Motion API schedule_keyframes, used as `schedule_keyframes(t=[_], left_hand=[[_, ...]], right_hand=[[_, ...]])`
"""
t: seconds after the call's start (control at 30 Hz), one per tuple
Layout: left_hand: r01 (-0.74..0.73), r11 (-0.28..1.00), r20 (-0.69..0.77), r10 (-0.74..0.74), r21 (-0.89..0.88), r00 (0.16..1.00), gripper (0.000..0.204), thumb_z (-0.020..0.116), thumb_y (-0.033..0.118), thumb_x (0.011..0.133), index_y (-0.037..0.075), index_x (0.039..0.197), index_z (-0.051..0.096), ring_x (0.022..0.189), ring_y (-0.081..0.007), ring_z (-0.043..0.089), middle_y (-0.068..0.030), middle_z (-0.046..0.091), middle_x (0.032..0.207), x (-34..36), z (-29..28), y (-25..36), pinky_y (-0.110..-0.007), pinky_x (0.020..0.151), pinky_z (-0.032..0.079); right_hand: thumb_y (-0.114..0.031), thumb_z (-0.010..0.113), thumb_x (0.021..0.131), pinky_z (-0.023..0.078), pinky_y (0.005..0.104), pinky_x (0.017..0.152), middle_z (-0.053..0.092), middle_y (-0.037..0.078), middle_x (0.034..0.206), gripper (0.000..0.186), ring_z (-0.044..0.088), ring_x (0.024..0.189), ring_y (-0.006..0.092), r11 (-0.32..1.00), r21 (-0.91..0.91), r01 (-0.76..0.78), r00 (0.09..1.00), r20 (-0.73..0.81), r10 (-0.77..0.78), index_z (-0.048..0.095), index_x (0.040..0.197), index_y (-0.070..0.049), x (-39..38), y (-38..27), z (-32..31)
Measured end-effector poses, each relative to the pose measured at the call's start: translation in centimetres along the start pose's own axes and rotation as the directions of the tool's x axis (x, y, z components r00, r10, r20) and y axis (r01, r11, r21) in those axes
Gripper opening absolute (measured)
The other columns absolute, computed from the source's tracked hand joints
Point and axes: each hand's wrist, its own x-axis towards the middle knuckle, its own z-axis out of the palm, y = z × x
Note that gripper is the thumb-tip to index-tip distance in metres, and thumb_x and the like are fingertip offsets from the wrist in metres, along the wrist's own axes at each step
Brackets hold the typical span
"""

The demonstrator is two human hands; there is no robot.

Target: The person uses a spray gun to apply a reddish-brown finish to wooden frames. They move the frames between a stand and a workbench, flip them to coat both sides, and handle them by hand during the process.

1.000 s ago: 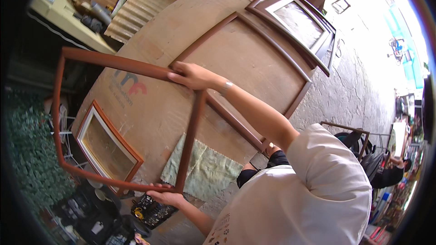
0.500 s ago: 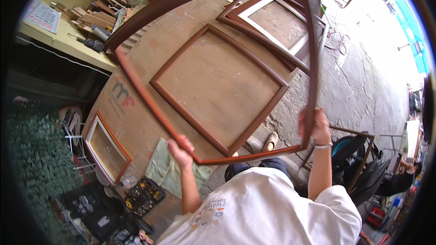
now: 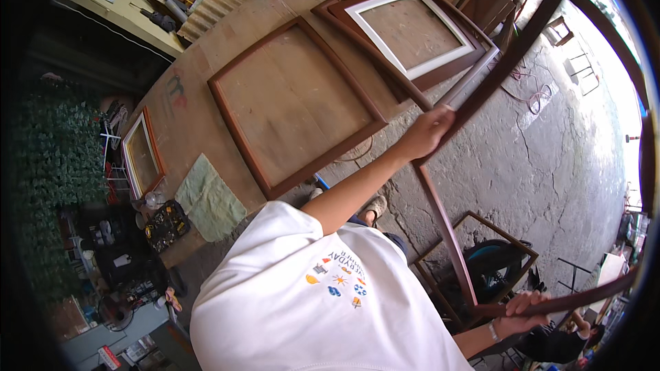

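Concrete floor (image 3: 502, 178) is extending along the right, and a broad brown worktable (image 3: 196, 72) is occupying the upper left. The largest handled object, a brown rectangular frame (image 3: 498, 69), is hanging raised and tilted at the person's right, apparently over the floor, its far side curving toward the lens rim. A stack of frames (image 3: 378, 47), including one with a white inner border, is resting at the table's far end; a second brown frame (image 3: 326, 159) is lying flat between it and a pale green cloth (image 3: 210, 199). The left hand (image 3: 432, 130) is closing round one rail near a corner, while the right hand (image 3: 524, 314) is curling its fingers over another rail just beside the adjoining corner; neither palm's contact is showing fully. Judging by its slim, rigid rails and empty centre, the frame is probably behaving as light but unwieldy, stiff along each bar and weakest at the mitred-looking corners. Its smooth finish is likely offering moderate slip and marking easily if knocked. Sound holding points are lying on the rails near two corners, where both hands are supporting it.
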Motion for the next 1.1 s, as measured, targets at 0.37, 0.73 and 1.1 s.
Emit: schedule_keyframes(t=[0.37,0.73,1.1], left_hand=[[0.635,0.746,0.328,-0.662,0.202,0.673,0.034,0.057,0.033,0.100,0.001,0.106,0.064,0.085,-0.0120,0.061,-0.0056,0.068,0.092,-8.7,5.6,-16.7,-0.029,0.078,0.051],[0.607,0.695,0.360,-0.719,0.384,0.595,0.042,0.056,0.041,0.098,0.002,0.111,0.064,0.099,-0.0314,0.068,-0.0177,0.071,0.105,-4.2,3.6,-20.3,-0.040,0.085,0.052],[0.596,0.598,0.414,-0.802,0.536,0.432,0.043,0.054,0.041,0.099,0.002,0.117,0.061,0.105,-0.0288,0.066,-0.0171,0.069,0.113,5.6,11.2,-22.5,-0.037,0.088,0.050]], right_hand=[[-0.043,0.056,0.100,0.046,0.0242,0.047,0.060,0.006,0.080,0.041,0.058,0.059,0.0117,0.783,-0.534,-0.320,0.835,-0.549,-0.033,0.057,0.109,-0.003,0.9,2.2,-5.5],[-0.050,0.049,0.101,0.038,0.0251,0.035,0.051,0.004,0.054,0.051,0.049,0.038,0.0118,0.076,-0.631,-0.772,0.635,-0.760,0.137,0.054,0.081,-0.003,3.5,14.7,-14.5],[-0.062,0.041,0.098,0.042,0.0268,0.036,0.053,0.004,0.055,0.064,0.052,0.038,0.0144,0.141,-0.359,-0.923,0.385,-0.854,0.349,0.054,0.075,-0.004,4.7,21.3,-24.0]])
